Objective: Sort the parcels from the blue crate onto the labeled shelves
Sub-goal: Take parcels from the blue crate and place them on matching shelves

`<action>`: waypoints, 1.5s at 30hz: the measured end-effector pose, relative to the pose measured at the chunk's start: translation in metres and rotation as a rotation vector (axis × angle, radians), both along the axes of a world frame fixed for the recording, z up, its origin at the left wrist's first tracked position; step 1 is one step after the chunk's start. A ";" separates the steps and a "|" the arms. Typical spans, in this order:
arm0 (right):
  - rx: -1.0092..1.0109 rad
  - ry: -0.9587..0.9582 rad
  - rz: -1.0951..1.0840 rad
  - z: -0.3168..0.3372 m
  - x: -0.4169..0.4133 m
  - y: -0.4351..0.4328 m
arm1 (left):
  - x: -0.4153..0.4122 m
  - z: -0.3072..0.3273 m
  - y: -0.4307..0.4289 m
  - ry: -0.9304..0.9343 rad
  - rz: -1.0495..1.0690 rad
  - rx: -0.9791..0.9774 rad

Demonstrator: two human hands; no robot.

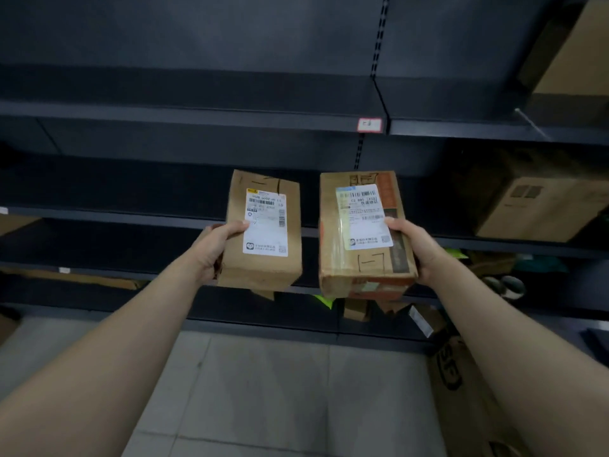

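Both hands are full here. Left hand [214, 249] grips the left side of a small brown parcel [263, 268], thumb lying across its white shipping label [267, 222]. Right hand [413, 249] holds a taped parcel [336, 232] the same way, thumb on that one's label [364, 216]. Both parcels are up in the air, just apart, in front of the dark shelves [184, 110]. A small red-bordered tag [369, 125] sits on a shelf's front edge above them, and bigger cardboard boxes [534, 206] sit on the shelves at the right.
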State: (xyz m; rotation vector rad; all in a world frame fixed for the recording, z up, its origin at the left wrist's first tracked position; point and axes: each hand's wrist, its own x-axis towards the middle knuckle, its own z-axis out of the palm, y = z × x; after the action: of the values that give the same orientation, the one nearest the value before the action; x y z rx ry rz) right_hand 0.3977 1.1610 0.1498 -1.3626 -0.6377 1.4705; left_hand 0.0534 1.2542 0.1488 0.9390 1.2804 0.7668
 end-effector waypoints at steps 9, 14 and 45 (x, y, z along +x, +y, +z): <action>-0.045 -0.020 0.030 -0.032 0.009 0.127 | 0.015 -0.024 0.128 -0.010 -0.121 -0.042; -0.137 -0.019 0.075 -0.048 0.012 0.202 | 0.033 -0.037 0.184 0.027 -0.109 -0.078; -0.178 -1.115 -0.205 0.000 -0.074 0.228 | 0.046 -0.008 0.272 0.868 -0.726 0.692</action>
State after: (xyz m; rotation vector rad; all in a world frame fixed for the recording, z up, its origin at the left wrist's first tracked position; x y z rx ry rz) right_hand 0.3232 1.3895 0.1498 -2.2941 -1.0060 0.4994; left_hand 0.0999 1.5259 0.1412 2.3125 1.2256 0.1753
